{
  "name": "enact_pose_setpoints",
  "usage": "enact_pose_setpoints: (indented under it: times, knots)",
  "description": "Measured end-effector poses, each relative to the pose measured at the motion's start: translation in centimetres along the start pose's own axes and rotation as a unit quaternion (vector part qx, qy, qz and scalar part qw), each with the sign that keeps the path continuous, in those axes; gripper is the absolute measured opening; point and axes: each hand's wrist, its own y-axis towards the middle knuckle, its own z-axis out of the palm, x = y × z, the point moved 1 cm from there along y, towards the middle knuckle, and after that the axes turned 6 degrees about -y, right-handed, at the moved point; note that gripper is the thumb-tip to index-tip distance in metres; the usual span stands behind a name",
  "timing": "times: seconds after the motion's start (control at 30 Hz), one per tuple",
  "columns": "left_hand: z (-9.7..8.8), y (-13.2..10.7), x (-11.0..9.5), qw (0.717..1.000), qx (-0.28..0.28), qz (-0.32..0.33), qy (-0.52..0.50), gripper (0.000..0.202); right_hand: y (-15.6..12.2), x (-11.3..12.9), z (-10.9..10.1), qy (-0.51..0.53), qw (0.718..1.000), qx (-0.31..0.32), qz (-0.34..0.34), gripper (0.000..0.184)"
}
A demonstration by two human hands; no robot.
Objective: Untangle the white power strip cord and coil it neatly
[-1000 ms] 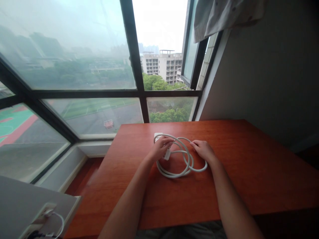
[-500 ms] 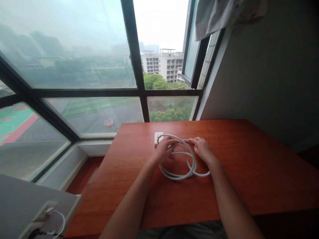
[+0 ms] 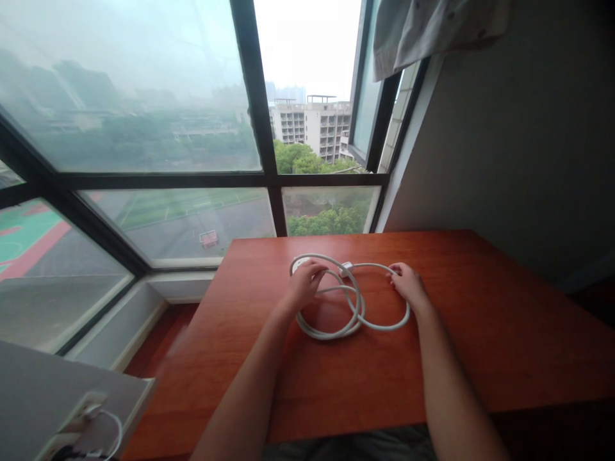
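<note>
A white cord [image 3: 353,314] lies in loose loops on a red-brown wooden table [image 3: 480,333]. My left hand [image 3: 303,286] rests on the left loop, its fingers curled over the cord near a white power block [image 3: 296,263] that it mostly hides. My right hand [image 3: 407,286] pinches the cord at the right loop's far side. A small white plug [image 3: 345,269] sits on the cord between the two hands.
Large windows with dark frames [image 3: 269,179] rise behind the table. A grey wall [image 3: 519,141] stands to the right, cloth [image 3: 432,29] hanging at its top. At the lower left a grey surface [image 3: 43,397] carries a white charger with a thin cable [image 3: 91,416].
My right hand has drawn its part of the cord to the right, widening the right loop. The plug has come out from under my left hand and now lies between the hands.
</note>
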Motion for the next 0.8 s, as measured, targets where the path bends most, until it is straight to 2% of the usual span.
enact_pose_setpoints:
  times: [0.07,0.13,0.27,0.37,0.47,0.57,0.8]
  knots:
    - [-0.5,0.0,0.2,0.999,-0.012,-0.017,0.04,0.021,-0.2,0.4,-0.5,0.115,0.993,0.007,0.026,0.025]
    - [-0.9,-0.1,0.2,0.996,-0.023,-0.038,0.077,0.021,-0.6,1.3,-1.1,0.216,0.976,0.015,0.019,0.028]
    - [-1.3,-0.3,0.4,0.991,-0.026,-0.077,0.109,0.022,-1.8,3.5,-2.4,0.348,0.937,0.016,-0.043,0.029]
    - [-1.4,-0.4,0.7,0.988,-0.028,-0.112,0.099,0.022,-2.4,4.5,-3.1,0.423,0.901,-0.015,-0.094,0.026]
    - [-1.5,-0.4,1.0,0.985,-0.029,-0.138,0.098,0.023,-2.6,4.7,-3.4,0.474,0.869,-0.053,-0.133,0.026]
    - [-1.5,-0.4,1.0,0.982,-0.031,-0.15,0.113,0.024,-2.7,4.9,-3.5,0.499,0.849,-0.068,-0.161,0.027]
    - [-1.4,-0.7,0.1,0.973,-0.02,-0.158,0.166,0.024,-3.2,5.6,-3.9,0.538,0.823,-0.012,-0.182,0.03]
